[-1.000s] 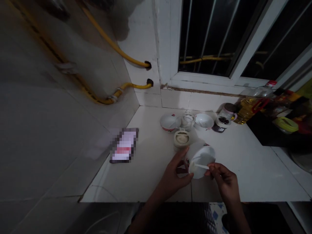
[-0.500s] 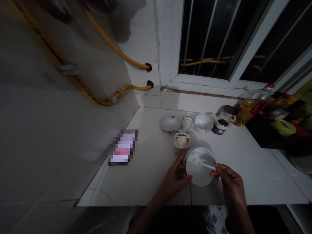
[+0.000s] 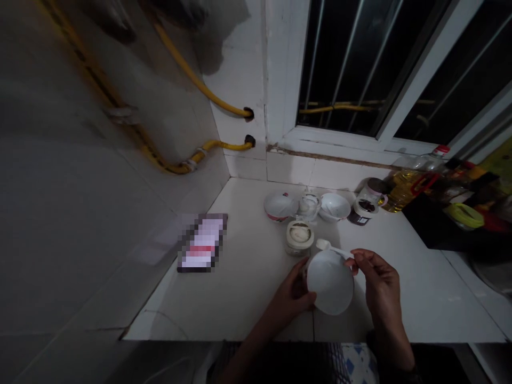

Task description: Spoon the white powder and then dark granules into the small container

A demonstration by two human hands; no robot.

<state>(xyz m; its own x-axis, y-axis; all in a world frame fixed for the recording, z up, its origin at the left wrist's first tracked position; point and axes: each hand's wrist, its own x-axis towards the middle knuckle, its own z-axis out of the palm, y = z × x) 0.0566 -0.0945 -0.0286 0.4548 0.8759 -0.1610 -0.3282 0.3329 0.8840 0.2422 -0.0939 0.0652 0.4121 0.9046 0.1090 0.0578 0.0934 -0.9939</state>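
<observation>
My left hand (image 3: 291, 296) grips the left rim of a white bowl (image 3: 330, 281) above the near edge of the white counter (image 3: 248, 266). My right hand (image 3: 376, 282) pinches the handle of a small white spoon (image 3: 328, 246). The spoon's head sits just past the bowl's far rim, close to an open round jar (image 3: 298, 234) of pale contents. What lies inside the bowl cannot be made out in the dim light.
Two more white bowls (image 3: 280, 205) (image 3: 334, 206) and a small glass (image 3: 309, 205) stand behind the jar. A dark jar (image 3: 362, 207), an oil bottle (image 3: 412, 178) and other bottles line the right. A blurred-out flat item (image 3: 202, 242) lies at left. Yellow hoses (image 3: 200, 154) run along the wall.
The bowl has tipped from tilted toward me to nearly level and come lower. The spoon has moved out of the bowl to beyond its far rim.
</observation>
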